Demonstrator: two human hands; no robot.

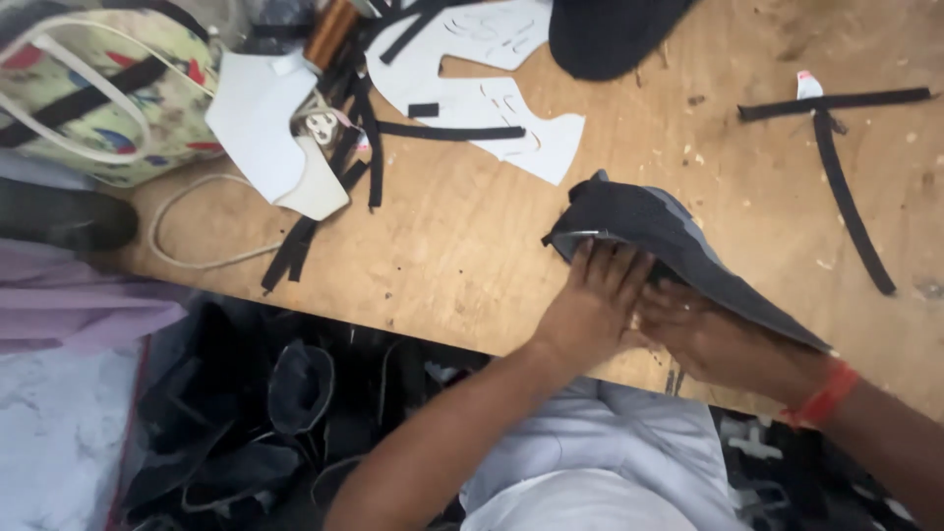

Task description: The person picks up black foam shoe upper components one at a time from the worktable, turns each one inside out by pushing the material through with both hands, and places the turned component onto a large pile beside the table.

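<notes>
Fingers [612,264] of left hand [593,310] spread flat, pressing black shoe upper [657,241] near front edge of wooden table [462,246]. Right hand [703,334] grips under the upper's edge; its fingers hidden, cannot tell. Upper unfinished, no sole. White patterns [492,98], black strips [846,187], floral bag [108,88] lie unused, well apart.

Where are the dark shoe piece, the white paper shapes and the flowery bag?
dark shoe piece [649,228], head view, on its top middle.
white paper shapes [472,98], head view, on the middle sheet.
flowery bag [157,108], head view, on its side.
</notes>
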